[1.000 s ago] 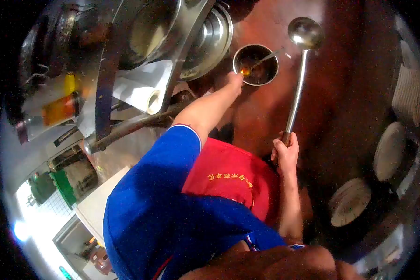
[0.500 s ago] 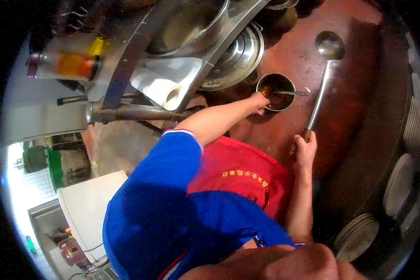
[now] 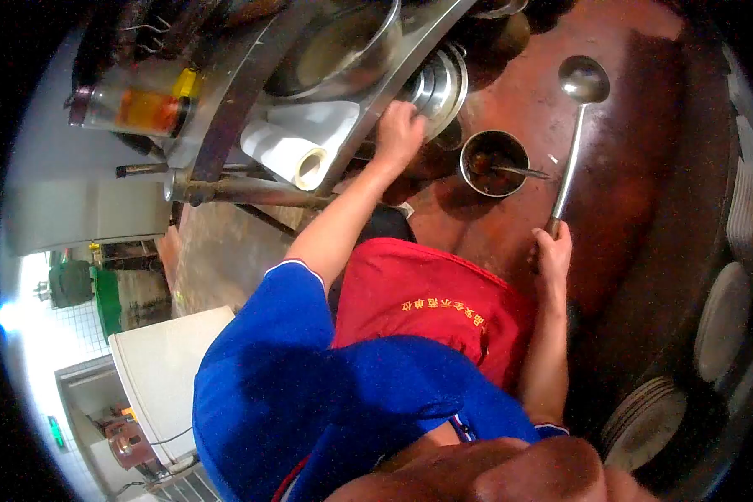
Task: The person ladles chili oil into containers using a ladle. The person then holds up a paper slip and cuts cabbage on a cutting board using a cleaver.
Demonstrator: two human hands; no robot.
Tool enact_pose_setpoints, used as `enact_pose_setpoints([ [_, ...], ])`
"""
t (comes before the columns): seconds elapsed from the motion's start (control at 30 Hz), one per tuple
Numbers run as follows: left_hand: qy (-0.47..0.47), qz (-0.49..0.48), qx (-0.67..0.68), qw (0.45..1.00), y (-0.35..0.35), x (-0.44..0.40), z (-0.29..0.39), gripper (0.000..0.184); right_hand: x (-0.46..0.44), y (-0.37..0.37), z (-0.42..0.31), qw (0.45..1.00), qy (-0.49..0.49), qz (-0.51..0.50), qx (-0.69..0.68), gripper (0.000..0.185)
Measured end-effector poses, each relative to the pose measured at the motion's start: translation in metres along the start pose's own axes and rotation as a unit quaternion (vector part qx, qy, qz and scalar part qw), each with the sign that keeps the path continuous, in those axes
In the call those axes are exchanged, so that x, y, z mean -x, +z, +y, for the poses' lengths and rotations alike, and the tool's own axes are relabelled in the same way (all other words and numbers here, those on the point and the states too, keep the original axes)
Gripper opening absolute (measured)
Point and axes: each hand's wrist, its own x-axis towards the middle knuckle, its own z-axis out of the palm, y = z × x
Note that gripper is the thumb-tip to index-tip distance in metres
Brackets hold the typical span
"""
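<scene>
My right hand (image 3: 552, 248) is closed round the dark handle end of a long metal ladle (image 3: 571, 159), whose bowl lies at the far end over the reddish surface. To the left of the ladle stands a small metal pot (image 3: 495, 191) with dark contents, and a spoon-like metal utensil (image 3: 523, 171) leans out over its rim. My left hand (image 3: 402, 132) is by the metal shelf edge, overlapping a round stainless lid (image 3: 437, 94). Its fingers look curled and slightly blurred. What they hold, if anything, is hidden.
A white roll (image 3: 280, 155) lies on the shelf, below a large metal pan (image 3: 335, 63). A jar with orange contents (image 3: 146, 111) is at the upper left. Stacked plates (image 3: 644, 422) stand at the lower right. A small white scrap (image 3: 553, 158) lies near the ladle.
My left hand has left the small pot and moved up and left to the lid beside the shelf. My right hand keeps hold of the ladle, nearly unmoved.
</scene>
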Motion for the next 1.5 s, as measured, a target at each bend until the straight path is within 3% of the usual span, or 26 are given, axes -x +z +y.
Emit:
enact_pose_setpoints([
  [0.03,-0.153,-0.065,0.069,0.984,-0.005,-0.009,-0.001,0.030,-0.001,0.000,0.002,1.000,0.000,0.004,0.010,0.015],
  [0.13,-0.143,0.041,-0.018,0.989,0.048,-0.024,-0.072,0.036,0.003,0.002,-0.008,1.000,-0.002,0.002,-0.004,0.014],
  [0.43,-0.200,-0.134,-0.055,0.969,0.077,-0.050,-0.126,0.043,0.028,0.012,-0.005,0.998,0.061,0.002,-0.018,0.040],
  [0.5,-0.204,-0.153,-0.056,0.965,0.083,-0.060,-0.144,0.045,0.031,0.017,-0.009,1.000,0.019,0.016,0.016,0.039],
  [0.63,-0.239,-0.170,-0.089,0.952,0.074,-0.079,-0.170,0.048,0.033,0.023,-0.009,0.996,0.052,0.003,0.068,0.032],
  [0.77,-0.268,-0.183,-0.130,0.937,0.070,-0.092,-0.170,0.051,0.047,0.025,-0.007,0.996,-0.034,0.037,0.069,0.030],
  [0.8,-0.260,-0.176,-0.114,0.943,0.070,-0.091,-0.168,0.052,0.057,0.023,-0.021,0.997,0.001,0.022,0.069,0.031],
  [0.83,-0.237,-0.156,-0.070,0.956,0.068,-0.086,-0.163,0.053,0.064,0.022,-0.020,0.998,0.001,0.021,0.052,0.031],
  [0.87,-0.158,-0.105,0.056,0.980,0.061,-0.078,-0.154,0.049,0.071,0.022,-0.020,0.999,-0.006,0.016,0.032,0.030],
  [1.03,-0.046,-0.119,-0.093,0.987,0.033,-0.046,-0.043,0.043,0.096,0.009,-0.057,0.995,-0.076,-0.004,0.071,0.030],
  [1.1,0.013,-0.122,-0.050,0.991,0.046,-0.047,-0.012,0.041,0.101,0.009,-0.066,0.990,-0.112,0.001,0.084,0.030],
  [1.13,0.069,-0.113,-0.018,0.991,0.057,-0.048,0.000,0.040,0.106,0.011,-0.067,0.994,-0.073,-0.009,0.077,0.030],
  [1.23,0.186,-0.139,0.042,0.972,0.071,-0.047,0.078,0.037,0.121,0.019,-0.084,0.990,-0.065,-0.011,0.124,0.033],
  [1.27,0.192,-0.229,0.045,0.953,0.063,-0.058,0.122,0.035,0.121,0.024,-0.086,0.987,-0.112,-0.003,0.115,0.033],
  [1.3,0.174,-0.308,0.019,0.935,0.011,-0.064,0.186,0.034,0.153,0.006,-0.124,0.985,-0.133,-0.043,0.097,0.033],
  [1.37,0.332,-0.159,0.160,0.916,0.060,-0.053,0.208,0.030,0.163,0.006,-0.144,0.987,-0.127,-0.071,0.070,0.032],
  [1.5,0.427,-0.166,0.235,0.857,0.069,-0.046,0.334,0.030,0.175,-0.002,-0.172,0.984,-0.136,-0.085,0.081,0.034],
])
